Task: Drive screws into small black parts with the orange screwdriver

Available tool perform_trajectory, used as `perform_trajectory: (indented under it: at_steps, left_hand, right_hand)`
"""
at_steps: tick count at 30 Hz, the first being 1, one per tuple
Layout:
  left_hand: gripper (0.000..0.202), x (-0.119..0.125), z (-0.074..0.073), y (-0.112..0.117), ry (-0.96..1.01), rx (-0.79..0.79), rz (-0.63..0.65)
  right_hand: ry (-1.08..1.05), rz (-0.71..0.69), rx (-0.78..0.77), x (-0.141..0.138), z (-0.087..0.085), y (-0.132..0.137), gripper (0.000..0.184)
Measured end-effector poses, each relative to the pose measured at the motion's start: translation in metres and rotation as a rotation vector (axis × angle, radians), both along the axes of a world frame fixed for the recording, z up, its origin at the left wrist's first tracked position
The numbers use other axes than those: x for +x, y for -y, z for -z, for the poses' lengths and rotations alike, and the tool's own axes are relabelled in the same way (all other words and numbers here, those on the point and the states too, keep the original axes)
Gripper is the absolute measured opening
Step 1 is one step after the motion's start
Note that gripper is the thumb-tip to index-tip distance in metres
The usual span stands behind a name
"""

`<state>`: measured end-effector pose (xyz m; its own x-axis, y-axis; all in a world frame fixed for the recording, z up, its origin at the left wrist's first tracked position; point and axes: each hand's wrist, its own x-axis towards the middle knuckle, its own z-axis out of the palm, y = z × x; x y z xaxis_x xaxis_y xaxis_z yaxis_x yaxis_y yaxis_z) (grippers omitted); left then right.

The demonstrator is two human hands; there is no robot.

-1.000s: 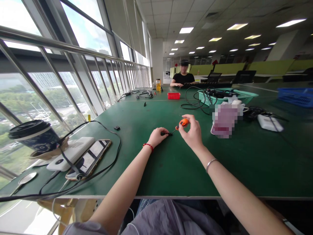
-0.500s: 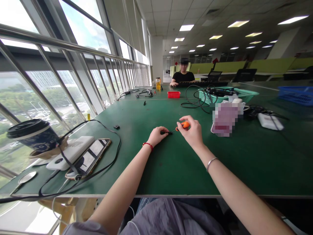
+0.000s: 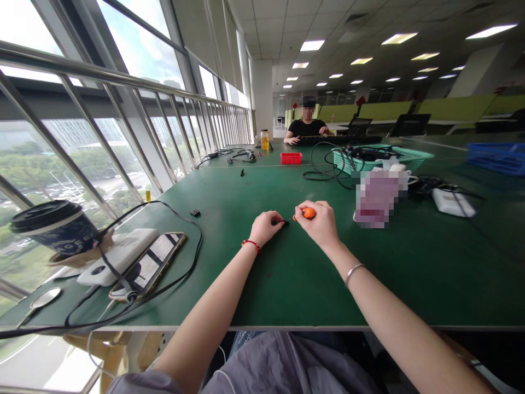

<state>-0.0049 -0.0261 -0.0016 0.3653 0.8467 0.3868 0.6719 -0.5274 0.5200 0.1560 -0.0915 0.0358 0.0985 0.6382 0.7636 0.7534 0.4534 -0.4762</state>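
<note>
Over the middle of the green tabletop (image 3: 283, 284), my left hand (image 3: 266, 227) is closed on a small black part (image 3: 279, 222), mostly covered by the fingers. My right hand (image 3: 322, 221) grips an orange-handled screwdriver (image 3: 308, 213). Its thin shaft points left and meets or nearly meets the black part; I cannot make out whether the tip touches. A small black piece (image 3: 196, 213) lies to the left of my left hand, and another dark bit (image 3: 242, 172) rests farther back.
Left: a paper cup (image 3: 51, 232), a white power bank (image 3: 118, 256), a phone (image 3: 150, 265) and a looping black cable (image 3: 199, 251). Ahead sit a red tray (image 3: 291, 158) and a jar (image 3: 264, 141). Right: a green basket (image 3: 414, 161) with cables and a blue basket (image 3: 496, 158). A person (image 3: 307, 128) sits opposite.
My right hand has curled more tightly around the orange handle and shifted slightly left. My left hand's fingers now cover more of the black part. The person opposite has raised one hand.
</note>
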Motion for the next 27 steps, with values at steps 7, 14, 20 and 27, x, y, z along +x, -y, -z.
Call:
perform_trajectory:
  at_steps: [7, 14, 20, 27]
  left_hand:
    - [0.010, -0.001, -0.001, 0.001, 0.035, -0.053, -0.028]
    - [0.012, -0.002, -0.003, 0.003, 0.020, -0.064, -0.059]
    - [0.013, -0.001, 0.000, 0.001, 0.027, -0.062, -0.056]
    - [0.014, -0.001, 0.002, -0.001, 0.051, -0.071, -0.039]
  right_hand:
    - [-0.148, 0.129, 0.037, 0.011, -0.008, 0.001, 0.025]
    - [-0.320, 0.171, 0.050, 0.029, -0.009, -0.006, 0.027]
    - [-0.284, 0.179, -0.003, 0.025, -0.010, -0.004, 0.026]
    - [-0.053, -0.025, -0.163, 0.027, 0.009, -0.018, 0.017]
